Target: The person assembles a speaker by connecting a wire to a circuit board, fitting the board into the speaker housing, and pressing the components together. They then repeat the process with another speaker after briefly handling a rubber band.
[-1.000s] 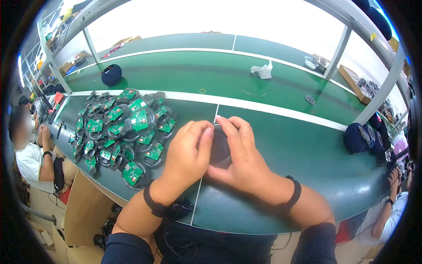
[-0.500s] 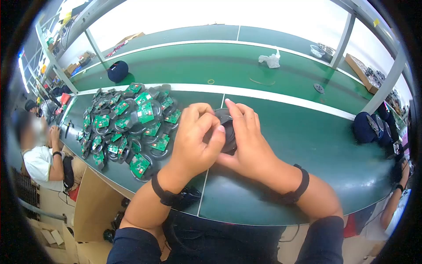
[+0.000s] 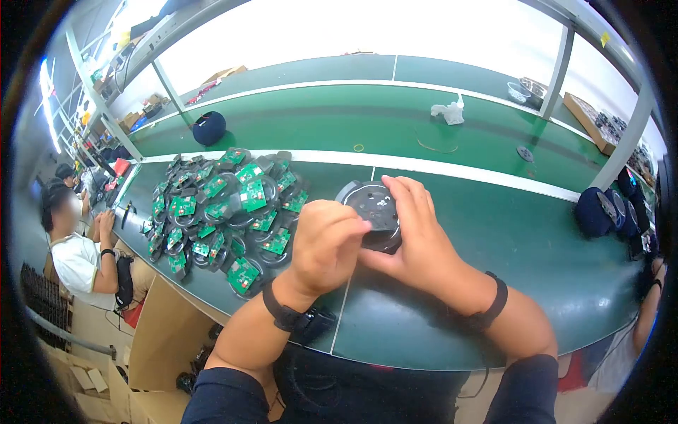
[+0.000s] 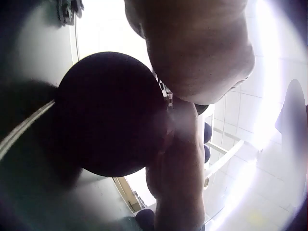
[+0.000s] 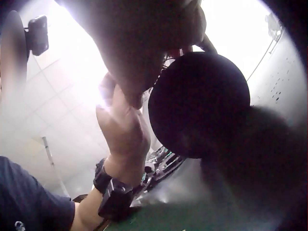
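My right hand [image 3: 417, 237] holds a round black plastic cover [image 3: 379, 206] above the bench, fingers along its far right side and thumb at the near edge. A grey rim and small holes show on its upper face. At its left edge my left hand [image 3: 323, 244] curls its fingers, thumb tip over the cover, pinching it there. In the left wrist view the dark flat underside [image 4: 110, 115] of the cover faces the camera. Left of the hands lies a heap of black round parts [image 3: 244, 237] with green circuit boards and clear rings.
Behind the bench [image 3: 487, 290] runs a green conveyor belt [image 3: 318, 116] with a dark blue ball-shaped piece [image 3: 209, 128], a crumpled clear bag [image 3: 449, 111] and a small black disc [image 3: 525, 153]. More dark round pieces [image 3: 595, 212] sit at the right. A person [image 3: 88, 254] sits at far left.
The cover's upper face, mostly covered by the fingers before, now shows. My left hand has drawn back toward its near left edge. The head view has shifted slightly.
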The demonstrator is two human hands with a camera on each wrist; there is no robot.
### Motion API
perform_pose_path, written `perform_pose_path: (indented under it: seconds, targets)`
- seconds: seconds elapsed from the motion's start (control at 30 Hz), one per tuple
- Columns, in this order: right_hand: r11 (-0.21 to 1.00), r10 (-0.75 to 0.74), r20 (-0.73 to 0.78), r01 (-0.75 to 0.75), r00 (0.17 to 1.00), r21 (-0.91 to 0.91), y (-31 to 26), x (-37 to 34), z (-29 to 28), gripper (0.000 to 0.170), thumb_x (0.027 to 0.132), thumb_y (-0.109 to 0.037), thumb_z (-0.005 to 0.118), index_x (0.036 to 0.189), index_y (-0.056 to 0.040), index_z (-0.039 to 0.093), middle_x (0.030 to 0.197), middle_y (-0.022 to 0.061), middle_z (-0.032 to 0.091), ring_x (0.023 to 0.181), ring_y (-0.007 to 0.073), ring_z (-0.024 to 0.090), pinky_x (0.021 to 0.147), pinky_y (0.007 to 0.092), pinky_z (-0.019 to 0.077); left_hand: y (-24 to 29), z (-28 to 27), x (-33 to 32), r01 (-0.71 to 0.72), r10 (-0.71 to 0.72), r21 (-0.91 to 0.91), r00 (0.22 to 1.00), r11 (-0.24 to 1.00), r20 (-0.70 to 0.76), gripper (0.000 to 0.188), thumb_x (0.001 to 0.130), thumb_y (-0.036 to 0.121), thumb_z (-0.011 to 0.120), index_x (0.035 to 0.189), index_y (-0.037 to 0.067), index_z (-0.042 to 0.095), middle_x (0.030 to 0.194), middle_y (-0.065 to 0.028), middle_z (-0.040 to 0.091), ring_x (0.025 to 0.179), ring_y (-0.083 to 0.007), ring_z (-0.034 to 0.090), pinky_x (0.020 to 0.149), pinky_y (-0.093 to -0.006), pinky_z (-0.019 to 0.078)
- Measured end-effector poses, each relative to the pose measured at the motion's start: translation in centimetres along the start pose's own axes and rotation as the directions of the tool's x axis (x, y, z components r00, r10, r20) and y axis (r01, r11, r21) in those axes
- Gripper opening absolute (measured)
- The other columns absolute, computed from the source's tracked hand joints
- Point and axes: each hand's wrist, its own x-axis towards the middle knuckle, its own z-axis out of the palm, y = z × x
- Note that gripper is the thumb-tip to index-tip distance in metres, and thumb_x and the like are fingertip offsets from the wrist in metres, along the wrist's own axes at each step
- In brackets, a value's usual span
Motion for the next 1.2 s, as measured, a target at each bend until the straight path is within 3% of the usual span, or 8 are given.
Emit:
perform_pose_path:
  seconds: [0.13, 0.2, 0.33, 0.53, 0.67, 0.9, 1.03, 1.2]
  targets:
    - [0.998, 0.068, 0.055, -0.066, 0.996, -0.023, 1.1, -0.5, -0.1, 0.091, 0.071, -0.035, 0.086, 0.137, 0.0073, 0.04, 0.132, 0.0271, 0.045, 0.122, 0.045, 0.046, 0.104, 0.0482, 0.0423, -1.2, 0.6, -0.8, 0.165, -0.249, -0.239, 0.889, 0.957, -0.385, 0.023, 0.096, -0.005, 0.053, 0.116, 0.005, 0.046, 0.114, -0.0142, 0.054, 0.096, -0.0187, 0.054, 0.084, -0.0312, 0.0466]
    - [0.998, 0.053, 0.132, -0.056, 0.99, 0.015, 1.1, -0.2, -0.5, 0.091, 0.073, -0.043, 0.084, 0.136, 0.0071, 0.041, 0.134, 0.0265, 0.045, 0.123, 0.0444, 0.047, 0.104, 0.0469, 0.0435, -1.2, 0.7, -1.1, 0.308, -0.485, -0.454, 0.801, 0.836, -0.35, 0.023, 0.098, -0.003, 0.052, 0.118, 0.005, 0.045, 0.121, -0.0139, 0.052, 0.1, -0.0172, 0.054, 0.086, -0.0316, 0.0487]
    - [0.996, 0.076, 0.181, -0.082, 0.981, 0.029, 1.1, 0.1, -1.0, 0.093, 0.072, -0.046, 0.084, 0.136, 0.0068, 0.042, 0.134, 0.0265, 0.047, 0.124, 0.0441, 0.049, 0.104, 0.0459, 0.0446, -1.9, 1.8, -1.5, 0.345, -0.507, -0.466, 0.814, 0.815, -0.284, 0.019, 0.101, 0.002, 0.049, 0.119, 0.007, 0.044, 0.131, -0.0147, 0.05, 0.108, -0.0205, 0.059, 0.089, -0.0354, 0.0539]
    - [0.993, 0.115, 0.265, -0.119, 0.957, -0.002, 1.6, 0.7, -1.2, 0.094, 0.072, -0.047, 0.084, 0.138, 0.0061, 0.042, 0.133, 0.028, 0.05, 0.125, 0.0444, 0.051, 0.106, 0.0458, 0.0434, -1.8, 3.5, -2.4, 0.428, -0.712, -0.734, 0.694, 0.527, -0.106, 0.018, 0.103, 0.007, 0.048, 0.12, 0.008, 0.042, 0.13, -0.0126, 0.049, 0.114, -0.0221, 0.058, 0.091, -0.0397, 0.0569]
    - [0.966, 0.25, 0.111, -0.239, 0.962, -0.102, 5.4, 2.4, -0.3, 0.096, 0.075, -0.047, 0.082, 0.142, 0.0069, 0.038, 0.139, 0.0298, 0.046, 0.128, 0.0438, 0.049, 0.109, 0.0452, 0.0399, -2.3, 4.3, -2.8, 0.419, -0.791, -0.803, 0.603, 0.423, -0.102, 0.015, 0.104, 0.008, 0.048, 0.118, 0.007, 0.044, 0.126, -0.011, 0.051, 0.115, -0.0185, 0.056, 0.096, -0.0385, 0.0541]
    - [0.842, 0.486, -0.037, -0.48, 0.873, -0.246, 14.2, 10.0, 0.8, 0.092, 0.083, -0.05, 0.075, 0.145, 0.0066, 0.038, 0.143, 0.0327, 0.044, 0.132, 0.0447, 0.045, 0.113, 0.0468, 0.0349, -3.6, 5.6, -3.6, 0.55, -0.664, -0.402, 0.707, 0.732, -0.242, 0.01, 0.093, 0.007, 0.066, 0.103, 0.008, 0.063, 0.117, -0.0116, 0.053, 0.112, -0.0219, 0.053, 0.097, -0.0319, 0.0439]
    - [0.76, 0.521, -0.148, -0.535, 0.841, -0.369, 21.6, 12.5, 2.5, 0.097, 0.086, -0.059, 0.068, 0.151, 0.0044, 0.031, 0.149, 0.0339, 0.037, 0.138, 0.0466, 0.039, 0.115, 0.0486, 0.0319, -3.7, 6.6, -4.3, 0.601, -0.762, -0.616, 0.647, 0.509, 0.001, 0.012, 0.096, 0.01, 0.064, 0.108, 0.007, 0.063, 0.098, -0.0017, 0.05, 0.085, -0.0104, 0.048, 0.076, -0.0238, 0.0413]
    - [0.704, 0.582, -0.191, -0.607, 0.79, -0.369, 23.6, 14.5, 3.7, 0.102, 0.087, -0.059, 0.067, 0.155, 0.003, 0.023, 0.151, 0.0345, 0.034, 0.141, 0.0468, 0.035, 0.116, 0.0481, 0.029, -3.2, 6.5, -4.0, 0.625, -0.795, -0.713, 0.585, 0.317, 0.159, 0.017, 0.1, 0.014, 0.061, 0.114, 0.006, 0.061, 0.096, 0.0015, 0.058, 0.083, -0.0053, 0.05, 0.077, -0.0221, 0.0436]
